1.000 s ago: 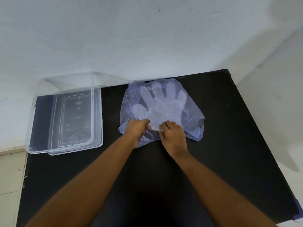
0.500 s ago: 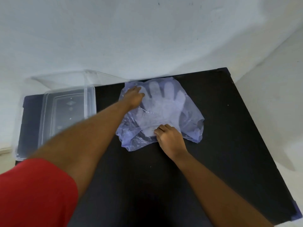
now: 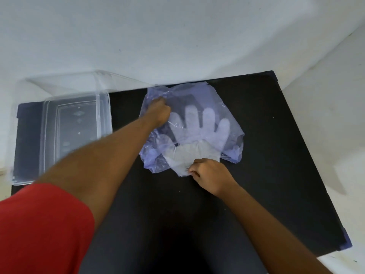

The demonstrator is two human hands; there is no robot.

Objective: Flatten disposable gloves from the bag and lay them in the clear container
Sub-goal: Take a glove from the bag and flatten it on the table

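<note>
A thin purple plastic bag (image 3: 231, 107) lies crumpled on the black table near its far edge. A translucent disposable glove (image 3: 199, 133) shows through it, fingers pointing away from me, its cuff sticking out of the bag's near opening. My left hand (image 3: 159, 111) is closed on the bag's far left corner. My right hand (image 3: 209, 173) pinches the glove's cuff at the near edge. The clear container (image 3: 47, 135) stands at the left of the table, partly behind my left forearm.
The container's clear lid (image 3: 92, 82) leans against the white wall behind it. The black table (image 3: 276, 155) ends at the wall behind and drops off on the right to a pale floor. My red sleeve fills the lower left.
My left hand went from the cuff to the bag's far left corner and closed on it. The glove has slid toward me, its cuff now out of the bag under my right hand.
</note>
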